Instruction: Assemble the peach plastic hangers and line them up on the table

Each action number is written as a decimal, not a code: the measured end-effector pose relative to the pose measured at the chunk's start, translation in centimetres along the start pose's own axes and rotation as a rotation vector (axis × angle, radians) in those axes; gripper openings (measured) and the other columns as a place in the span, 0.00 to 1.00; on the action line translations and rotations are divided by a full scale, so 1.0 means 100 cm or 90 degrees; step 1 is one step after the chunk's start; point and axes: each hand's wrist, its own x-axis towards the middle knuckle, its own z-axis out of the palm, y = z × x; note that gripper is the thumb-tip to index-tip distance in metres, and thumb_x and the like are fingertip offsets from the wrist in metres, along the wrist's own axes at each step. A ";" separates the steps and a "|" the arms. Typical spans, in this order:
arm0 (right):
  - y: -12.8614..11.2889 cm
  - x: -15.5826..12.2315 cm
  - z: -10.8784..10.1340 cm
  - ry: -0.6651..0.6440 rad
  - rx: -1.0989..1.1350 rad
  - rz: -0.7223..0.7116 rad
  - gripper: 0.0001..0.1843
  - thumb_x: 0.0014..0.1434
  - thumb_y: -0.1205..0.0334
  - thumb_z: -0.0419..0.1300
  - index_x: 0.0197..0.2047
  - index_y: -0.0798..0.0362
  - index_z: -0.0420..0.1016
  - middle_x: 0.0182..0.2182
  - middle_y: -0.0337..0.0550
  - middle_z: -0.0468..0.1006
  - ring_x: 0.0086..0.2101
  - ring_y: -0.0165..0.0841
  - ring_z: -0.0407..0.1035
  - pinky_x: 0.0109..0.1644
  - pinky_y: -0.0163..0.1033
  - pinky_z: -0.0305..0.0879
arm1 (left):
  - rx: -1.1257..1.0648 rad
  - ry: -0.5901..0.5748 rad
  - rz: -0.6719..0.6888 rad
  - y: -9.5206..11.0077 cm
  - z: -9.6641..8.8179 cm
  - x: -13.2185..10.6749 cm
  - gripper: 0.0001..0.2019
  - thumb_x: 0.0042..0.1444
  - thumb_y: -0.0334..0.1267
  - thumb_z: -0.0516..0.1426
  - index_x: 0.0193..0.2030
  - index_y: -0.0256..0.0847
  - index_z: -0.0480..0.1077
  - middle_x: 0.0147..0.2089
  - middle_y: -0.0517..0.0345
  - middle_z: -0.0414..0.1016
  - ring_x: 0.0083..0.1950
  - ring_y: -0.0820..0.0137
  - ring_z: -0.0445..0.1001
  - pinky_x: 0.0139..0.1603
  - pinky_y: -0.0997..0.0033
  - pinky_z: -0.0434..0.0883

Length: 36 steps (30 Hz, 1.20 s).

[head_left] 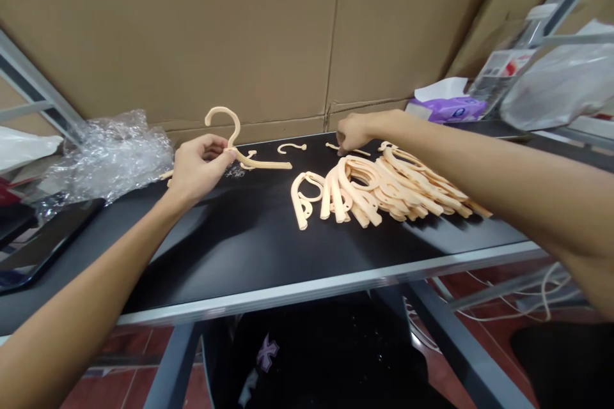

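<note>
My left hand is closed on a cream plastic clothes hanger, pinching it at the base of its upright hook. One arm of the hanger points right, just above the black tabletop. My right hand reaches to the back of the table, fingers bent down and together over a thin cream piece. Whether the fingers grip that piece is hidden. A loose cream hook lies between the hands. Below my right forearm spreads a pile of folded cream hanger parts. Another small cream piece lies behind the held hanger.
Crumpled clear plastic wrap and a dark tablet-like device are on the left. Cardboard stands along the back. At the right rear are a purple tissue pack, a plastic bottle and a clear bag.
</note>
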 end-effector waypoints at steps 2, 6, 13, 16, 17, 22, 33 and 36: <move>0.000 -0.003 0.001 -0.057 -0.026 0.008 0.13 0.62 0.62 0.69 0.48 0.58 0.87 0.45 0.57 0.86 0.46 0.47 0.80 0.46 0.46 0.73 | -0.002 -0.034 -0.039 0.005 0.000 -0.003 0.12 0.50 0.46 0.66 0.37 0.41 0.78 0.37 0.51 0.84 0.38 0.62 0.82 0.36 0.65 0.81; 0.003 0.002 0.005 -0.066 -0.014 0.006 0.16 0.65 0.62 0.67 0.54 0.59 0.85 0.49 0.56 0.85 0.50 0.47 0.79 0.51 0.46 0.72 | 0.002 -0.070 -0.082 0.014 0.002 -0.007 0.16 0.49 0.49 0.66 0.37 0.40 0.76 0.38 0.50 0.84 0.38 0.62 0.81 0.37 0.67 0.78; 0.001 0.006 0.013 -0.044 -0.003 -0.016 0.19 0.68 0.68 0.60 0.58 0.58 0.84 0.55 0.60 0.83 0.54 0.48 0.78 0.55 0.49 0.70 | 0.098 -0.116 -0.071 0.017 0.000 -0.008 0.17 0.49 0.53 0.65 0.34 0.40 0.76 0.30 0.58 0.77 0.31 0.69 0.71 0.33 0.70 0.65; -0.001 0.001 0.012 -0.028 0.014 -0.012 0.18 0.67 0.69 0.60 0.58 0.57 0.84 0.54 0.60 0.83 0.53 0.47 0.78 0.54 0.48 0.70 | 0.164 -0.129 -0.066 0.013 -0.001 -0.007 0.18 0.50 0.55 0.63 0.33 0.40 0.78 0.25 0.62 0.69 0.28 0.70 0.64 0.31 0.69 0.59; -0.001 0.000 0.012 -0.023 0.021 -0.010 0.18 0.68 0.68 0.60 0.57 0.56 0.84 0.55 0.60 0.82 0.53 0.47 0.78 0.54 0.48 0.70 | 0.171 -0.133 -0.070 0.011 -0.001 -0.007 0.19 0.50 0.56 0.63 0.33 0.40 0.78 0.24 0.62 0.68 0.28 0.70 0.63 0.31 0.69 0.58; 0.008 0.001 0.007 0.038 0.025 -0.010 0.19 0.70 0.65 0.55 0.58 0.61 0.82 0.57 0.67 0.80 0.55 0.53 0.77 0.54 0.52 0.72 | 0.158 -0.135 -0.078 0.004 -0.002 -0.005 0.18 0.52 0.54 0.63 0.35 0.38 0.79 0.24 0.64 0.65 0.29 0.71 0.60 0.32 0.69 0.56; -0.045 -0.054 -0.039 0.271 0.180 -0.101 0.20 0.70 0.64 0.51 0.55 0.55 0.81 0.49 0.56 0.83 0.45 0.44 0.76 0.49 0.46 0.68 | 0.188 -0.128 -0.100 0.009 -0.005 -0.003 0.21 0.50 0.58 0.61 0.33 0.39 0.78 0.23 0.66 0.61 0.28 0.72 0.57 0.32 0.68 0.54; -0.081 -0.080 -0.038 0.293 0.188 -0.157 0.18 0.70 0.65 0.50 0.49 0.57 0.82 0.45 0.57 0.83 0.42 0.43 0.74 0.46 0.46 0.65 | 0.209 -0.132 -0.092 0.007 -0.007 -0.003 0.23 0.50 0.60 0.60 0.34 0.39 0.79 0.24 0.65 0.61 0.29 0.71 0.58 0.32 0.68 0.55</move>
